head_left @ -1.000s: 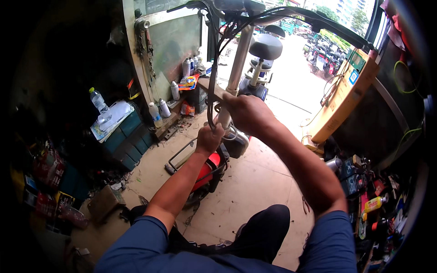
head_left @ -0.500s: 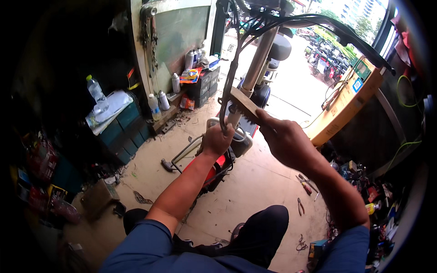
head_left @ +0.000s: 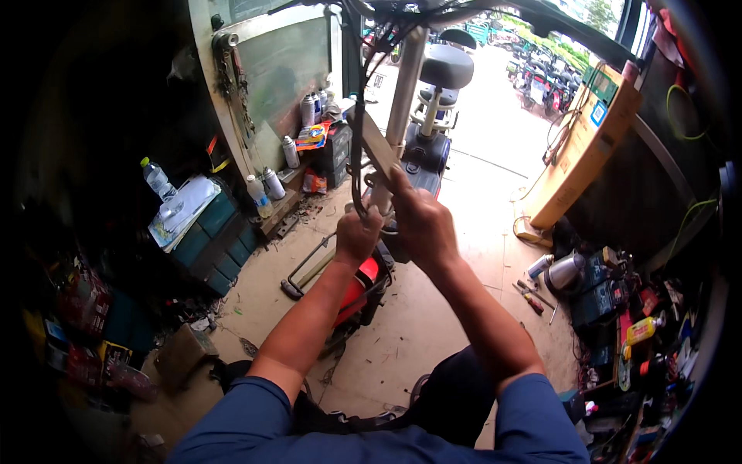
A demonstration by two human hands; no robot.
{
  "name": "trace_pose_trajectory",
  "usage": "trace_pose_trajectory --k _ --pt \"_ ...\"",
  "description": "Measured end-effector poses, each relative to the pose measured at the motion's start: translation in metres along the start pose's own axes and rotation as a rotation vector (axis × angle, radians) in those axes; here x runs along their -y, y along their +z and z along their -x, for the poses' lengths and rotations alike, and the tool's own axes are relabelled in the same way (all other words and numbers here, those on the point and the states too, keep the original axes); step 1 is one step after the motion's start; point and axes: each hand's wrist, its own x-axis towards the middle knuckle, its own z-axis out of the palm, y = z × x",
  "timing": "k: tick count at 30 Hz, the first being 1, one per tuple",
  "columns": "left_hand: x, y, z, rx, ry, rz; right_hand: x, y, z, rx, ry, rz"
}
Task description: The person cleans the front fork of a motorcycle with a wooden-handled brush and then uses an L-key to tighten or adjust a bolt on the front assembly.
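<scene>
My left hand [head_left: 357, 236] is closed around the lower steering column and the black cables [head_left: 358, 139] beside it. My right hand [head_left: 421, 224] grips a wooden-handled brush [head_left: 375, 145], which lies slanted up and to the left across the metal steering column [head_left: 410, 73] of a scooter. Its bristles are hidden at this angle. Below my hands are the scooter's red body [head_left: 352, 294] and a tubular frame [head_left: 309, 259]. A dark seat [head_left: 447, 68] shows behind the column.
Spray cans [head_left: 290, 151] and bottles stand by the left door, with dark green boxes [head_left: 212, 255] nearer me. A tall cardboard box [head_left: 580, 158] leans at the right. Hand tools [head_left: 533, 298], cluttered containers [head_left: 610, 309] lie right. Several parked scooters [head_left: 541, 85] stand outside.
My right hand has swung down to the right and then back leftward, the brush now tilted more steeply along the column. My left hand stays closed at the lower column.
</scene>
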Motion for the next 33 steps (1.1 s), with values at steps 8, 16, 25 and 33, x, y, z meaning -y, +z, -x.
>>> trace_pose_trajectory --k 8,16,25,33 --pt "-0.001 -0.002 -0.001 0.032 -0.017 -0.037 -0.015 -0.006 0.025 -0.069 -0.045 0.114" --pt "0.018 -0.006 0.001 0.005 0.014 -0.128 -0.049 -0.076 -0.016 0.317 -0.203 0.158" --pt "0.000 -0.005 0.000 0.058 -0.059 0.000 -0.112 -0.029 -0.006 0.025 -0.414 0.223" --pt "0.001 -0.002 -0.004 0.122 -0.117 -0.061 -0.180 0.014 0.024 -0.114 -0.443 0.053"
